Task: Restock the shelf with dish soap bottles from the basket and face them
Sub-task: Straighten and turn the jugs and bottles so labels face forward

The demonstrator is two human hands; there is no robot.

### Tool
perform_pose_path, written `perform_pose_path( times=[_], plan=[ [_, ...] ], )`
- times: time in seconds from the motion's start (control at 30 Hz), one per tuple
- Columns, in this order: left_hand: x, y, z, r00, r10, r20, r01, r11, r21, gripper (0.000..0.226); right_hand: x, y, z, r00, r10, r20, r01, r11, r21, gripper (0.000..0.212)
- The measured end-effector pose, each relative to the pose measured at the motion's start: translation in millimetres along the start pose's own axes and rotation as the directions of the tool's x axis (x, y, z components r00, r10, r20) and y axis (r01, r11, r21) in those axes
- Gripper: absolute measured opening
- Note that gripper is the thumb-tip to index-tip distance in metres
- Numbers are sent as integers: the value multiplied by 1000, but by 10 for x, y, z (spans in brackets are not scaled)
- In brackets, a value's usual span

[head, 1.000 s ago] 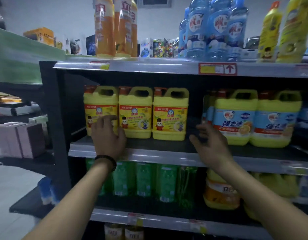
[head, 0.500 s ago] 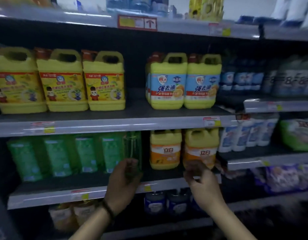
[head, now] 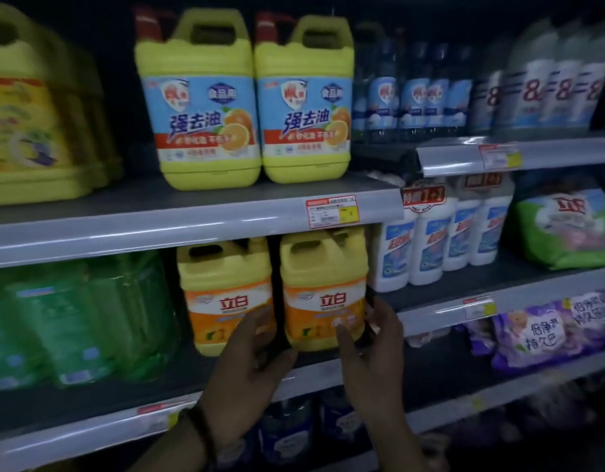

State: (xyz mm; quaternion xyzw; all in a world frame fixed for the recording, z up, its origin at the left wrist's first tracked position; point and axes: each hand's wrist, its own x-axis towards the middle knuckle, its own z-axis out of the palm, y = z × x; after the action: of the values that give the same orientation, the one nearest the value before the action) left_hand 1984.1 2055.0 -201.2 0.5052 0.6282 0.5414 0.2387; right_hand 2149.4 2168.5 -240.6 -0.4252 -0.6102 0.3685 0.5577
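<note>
Left hand (head: 250, 362) and right hand (head: 372, 352) clasp an orange-labelled jug (head: 323, 301) on the dim grey shelf (head: 89, 434).

Your right hand (head: 376, 356) wraps the right orange-label jug (head: 323, 294), thumb flat on its front, fingers round its right side. Your left hand (head: 250, 366) sits at the gap beside the left orange-label jug (head: 222, 294), fingers across that jug's lower corner, grip unclear. Both jugs stand upright, labels forward, on the shelf (head: 89, 434).
</note>
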Motion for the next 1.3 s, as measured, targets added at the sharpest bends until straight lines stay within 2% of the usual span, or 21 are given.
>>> perform_pose_path(
  times=[0.07, 0.17, 0.23, 0.3, 0.37, 0.47, 0.53, 0.7, 0.83, 1.0, 1.1, 1.17, 1.3],
  plan=[
    [183, 48, 154, 999, 32, -40, -31, 999, 19, 69, 60, 143, -37, 998, -1, 64, -1, 1000, 19, 76],
    [411, 17, 383, 997, 75, -10, -76, 995, -63, 60, 109, 270, -63, 990, 6, 142, -5, 1000, -5, 84],
    [489, -72, 511, 997, 71, -33, -73, 993, -91, 63, 143, 331, -76, 978, 53, 202, -53, 999, -4, 87],
    [527, -113, 596, 994, 84, -74, -91, 990, -110, 62, 184, 337, -99, 963, 66, 262, -83, 995, 53, 84],
    [561, -131, 643, 991, 76, -107, -87, 991, -100, 59, 188, 290, -99, 956, 23, 292, -47, 996, 75, 75],
    [607, -174, 678, 988, 85, -130, -91, 995, -42, 57, 133, 264, -47, 961, -38, 275, 30, 999, 34, 89],
    [599, -148, 663, 990, 69, -125, -74, 996, -42, 55, 111, 241, -17, 967, -39, 251, 26, 998, 53, 95],
    [489, 86, 546, 995, 34, -98, -46, 990, -132, 45, 52, 148, -66, 985, -134, 108, 112, 975, 190, 81],
    [332, 216, 451, 994, -37, -105, 10, 969, -248, 47, -79, 125, -97, 985, -152, 82, 128, 961, 246, 72],
    [11, 238, 393, 988, -112, -109, 66, 931, -359, 39, -228, 111, -245, 988, -33, 151, -48, 864, 500, 59],
    [-153, 290, 380, 984, -176, -41, 135, 866, -481, 38, -352, -3, -252, 933, 95, 348, -303, 730, 613, 67],
    [-229, 351, 377, 982, -189, 16, 171, 848, -502, 39, -445, -66, -253, 897, 163, 411, -409, 660, 630, 67],
    [-255, 451, 314, 955, -280, 101, 295, 851, -434, 38, -570, -191, -310, 954, 138, 267, -277, 748, 603, 61]
  ],
)
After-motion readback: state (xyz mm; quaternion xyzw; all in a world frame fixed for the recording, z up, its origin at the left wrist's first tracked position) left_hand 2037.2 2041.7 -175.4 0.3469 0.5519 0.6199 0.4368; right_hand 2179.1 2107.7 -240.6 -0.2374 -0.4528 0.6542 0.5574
